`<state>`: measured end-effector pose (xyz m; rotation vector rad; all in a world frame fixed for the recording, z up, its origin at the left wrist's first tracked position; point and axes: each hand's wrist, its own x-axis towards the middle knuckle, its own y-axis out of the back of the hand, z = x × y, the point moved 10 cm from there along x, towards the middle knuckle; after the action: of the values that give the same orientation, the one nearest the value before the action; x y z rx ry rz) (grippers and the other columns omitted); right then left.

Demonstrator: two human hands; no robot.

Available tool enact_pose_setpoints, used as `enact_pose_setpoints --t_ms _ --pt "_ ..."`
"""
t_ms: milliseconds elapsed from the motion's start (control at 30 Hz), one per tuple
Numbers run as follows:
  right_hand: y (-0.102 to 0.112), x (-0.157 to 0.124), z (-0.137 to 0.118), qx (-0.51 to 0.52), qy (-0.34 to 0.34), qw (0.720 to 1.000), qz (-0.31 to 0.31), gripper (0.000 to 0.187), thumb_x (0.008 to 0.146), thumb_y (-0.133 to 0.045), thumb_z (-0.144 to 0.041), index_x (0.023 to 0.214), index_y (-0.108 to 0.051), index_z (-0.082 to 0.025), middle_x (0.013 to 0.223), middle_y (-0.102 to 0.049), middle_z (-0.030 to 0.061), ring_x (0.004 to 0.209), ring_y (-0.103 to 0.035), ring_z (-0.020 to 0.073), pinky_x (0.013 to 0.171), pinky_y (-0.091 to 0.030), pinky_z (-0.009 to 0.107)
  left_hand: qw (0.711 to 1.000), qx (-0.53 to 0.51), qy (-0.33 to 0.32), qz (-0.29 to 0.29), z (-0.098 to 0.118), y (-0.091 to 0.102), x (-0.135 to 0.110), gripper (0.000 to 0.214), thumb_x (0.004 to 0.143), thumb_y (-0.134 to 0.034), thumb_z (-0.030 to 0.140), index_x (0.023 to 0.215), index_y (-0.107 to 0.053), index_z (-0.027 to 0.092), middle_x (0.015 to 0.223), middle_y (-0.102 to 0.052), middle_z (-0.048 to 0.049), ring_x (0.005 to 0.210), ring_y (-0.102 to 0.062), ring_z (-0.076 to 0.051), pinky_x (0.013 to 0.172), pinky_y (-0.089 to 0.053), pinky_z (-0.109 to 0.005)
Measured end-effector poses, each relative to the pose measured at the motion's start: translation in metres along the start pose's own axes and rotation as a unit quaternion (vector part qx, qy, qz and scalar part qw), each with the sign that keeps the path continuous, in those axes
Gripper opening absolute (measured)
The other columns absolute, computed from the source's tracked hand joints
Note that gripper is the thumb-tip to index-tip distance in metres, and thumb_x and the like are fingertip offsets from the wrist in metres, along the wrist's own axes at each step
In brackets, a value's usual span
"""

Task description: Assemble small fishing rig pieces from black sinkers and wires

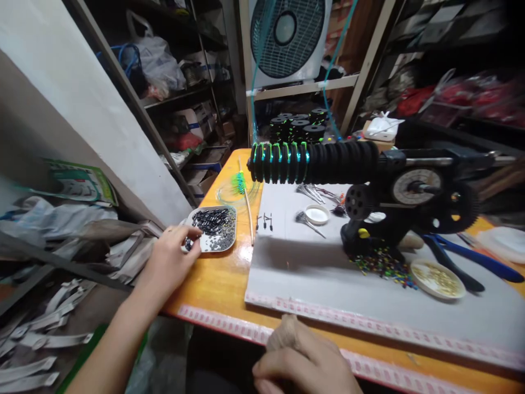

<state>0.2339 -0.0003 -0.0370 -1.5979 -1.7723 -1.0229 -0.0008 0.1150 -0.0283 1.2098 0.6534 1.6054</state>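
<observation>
My left hand (174,254) reaches to the left edge of the orange table, fingers pinched over a small white tray (213,229) heaped with tiny dark pieces. What the fingertips hold is too small to name. My right hand (303,361) rests at the table's near edge, fingers curled in a loose fist; nothing shows in it. Ahead stands a black winding machine (394,202) with a row of black spools (311,161), some wound with green line.
A grey mat (311,273) covers the table. On it lie a white cap (316,214), loose coloured beads (383,265), a dish of small yellow pieces (437,279) and blue-handled pliers (471,260). A fan (287,38) and cluttered shelves stand behind.
</observation>
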Motion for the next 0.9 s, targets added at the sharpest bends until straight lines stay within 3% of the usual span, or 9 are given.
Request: enact_pose_setpoints --t_ms 100,133,200,267,367,567,700,900 --pt "-0.001 0.006 0.012 0.025 -0.084 0.995 -0.043 0.014 0.083 -0.055 -0.006 0.078 -0.058 -0.019 0.065 -0.058 -0.0005 0.059 -0.054 0.0122 0.054 -0.044 0.024 0.990 -0.138 0.012 0.027 0.034 0.004 -0.047 0.018 0.089 -0.059 0.033 0.089 -0.074 0.023 0.089 -0.075 -0.0046 0.083 -0.070 -0.020 0.075 -0.057 -0.030" --pt "-0.002 0.007 0.017 0.040 -0.122 0.990 -0.060 0.015 0.081 -0.055 -0.005 0.078 -0.056 -0.019 0.067 -0.058 -0.0002 0.061 -0.055 0.0127 0.056 -0.046 0.025 0.954 -0.290 0.072 0.025 0.035 -0.003 -0.064 0.012 0.084 -0.070 0.033 0.087 -0.077 0.025 0.086 -0.077 -0.0031 0.079 -0.072 -0.018 0.071 -0.058 -0.027" --pt "-0.005 0.008 0.023 0.076 -0.184 0.976 -0.085 0.016 0.081 -0.054 -0.005 0.077 -0.053 -0.020 0.072 -0.059 0.0009 0.067 -0.058 0.0138 0.059 -0.047 0.025 0.839 -0.509 0.188 0.045 0.036 -0.024 -0.097 0.010 0.072 -0.085 0.036 0.080 -0.082 0.031 0.077 -0.079 -0.0005 0.069 -0.073 -0.015 0.065 -0.059 -0.022" --pt "-0.010 0.009 0.025 0.113 -0.214 0.966 -0.096 0.016 0.083 -0.052 -0.006 0.077 -0.051 -0.020 0.077 -0.061 0.0022 0.071 -0.059 0.0147 0.062 -0.048 0.026 0.737 -0.628 0.249 0.030 0.048 -0.047 -0.120 0.014 0.064 -0.091 0.036 0.074 -0.083 0.030 0.062 -0.074 0.0000 0.054 -0.067 -0.010 0.057 -0.055 -0.017" --pt "-0.019 0.008 0.023 0.148 -0.240 0.952 -0.118 0.014 0.082 -0.050 -0.008 0.076 -0.051 -0.020 0.079 -0.062 0.0029 0.072 -0.059 0.0152 0.065 -0.049 0.028 0.655 -0.701 0.280 0.001 0.064 -0.063 -0.135 0.019 0.060 -0.094 0.037 0.071 -0.083 0.025 0.055 -0.071 -0.0027 0.048 -0.060 -0.007 0.051 -0.052 -0.015" --pt "-0.038 -0.001 0.025 0.153 -0.336 0.904 -0.218 0.016 0.078 -0.049 -0.009 0.069 -0.044 -0.021 0.076 -0.056 0.0005 0.072 -0.057 0.0151 0.066 -0.046 0.027 0.599 -0.703 0.381 0.040 0.068 -0.061 -0.156 0.025 0.052 -0.097 0.033 0.068 -0.082 0.020 0.062 -0.074 -0.0029 0.050 -0.058 -0.005 0.051 -0.046 -0.014" --pt "-0.037 0.003 0.022 0.146 -0.334 0.906 -0.215 0.018 0.073 -0.049 -0.006 0.067 -0.042 -0.021 0.072 -0.051 -0.0022 0.068 -0.053 0.0131 0.063 -0.044 0.024 0.593 -0.693 0.408 0.036 0.070 -0.060 -0.164 0.028 0.051 -0.098 0.034 0.070 -0.082 0.020 0.065 -0.074 -0.0040 0.054 -0.059 -0.009 0.052 -0.047 -0.017" --pt "-0.035 0.002 0.020 0.154 -0.337 0.905 -0.208 0.017 0.071 -0.049 -0.007 0.065 -0.042 -0.021 0.070 -0.049 -0.0031 0.067 -0.052 0.0126 0.063 -0.043 0.023 0.594 -0.698 0.399 0.029 0.070 -0.059 -0.165 0.026 0.054 -0.096 0.032 0.071 -0.081 0.019 0.066 -0.073 -0.0028 0.055 -0.060 -0.009 0.054 -0.048 -0.018"
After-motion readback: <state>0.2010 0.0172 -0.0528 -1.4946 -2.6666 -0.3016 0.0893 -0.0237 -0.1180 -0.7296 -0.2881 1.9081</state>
